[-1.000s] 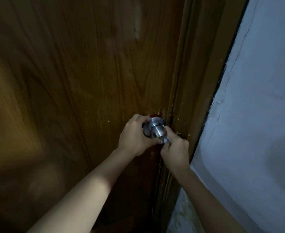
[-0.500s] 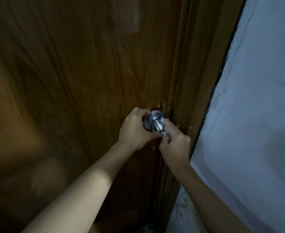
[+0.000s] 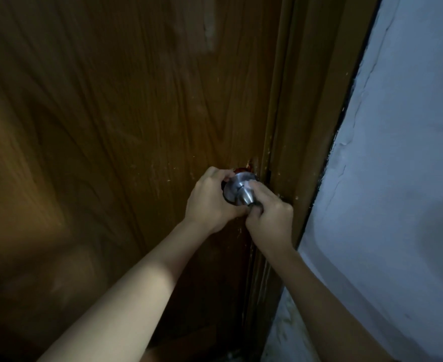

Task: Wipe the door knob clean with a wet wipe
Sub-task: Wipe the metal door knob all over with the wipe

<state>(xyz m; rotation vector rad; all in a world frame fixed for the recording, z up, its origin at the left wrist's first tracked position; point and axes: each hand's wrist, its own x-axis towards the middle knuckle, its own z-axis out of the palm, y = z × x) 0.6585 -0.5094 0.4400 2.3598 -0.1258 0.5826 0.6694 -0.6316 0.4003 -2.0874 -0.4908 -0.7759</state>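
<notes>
A brown wooden door point(image 3: 110, 126) fills the view from 7 to 12 o'clock. Its frame point(image 3: 301, 126) runs down just right of centre, and a pale wall point(image 3: 403, 178) with cracked paint takes the side from 1 to 5 o'clock. Both bare forearms rise from 6 o'clock toward the middle. The left hand point(image 3: 210, 202) curls around the knob point(image 3: 238, 190) from its 9 o'clock side, fingers over the top and thumb under, holding it. The right hand point(image 3: 270, 218) sits at the knob's 4 o'clock, fingers bunched narrow, pressing on the knob's right face. A pale patch under those fingertips may be the wipe point(image 3: 253, 183); it is too small and dim to tell. The metal knob sits at the door's right edge, just beside the frame, a little below centre.
</notes>
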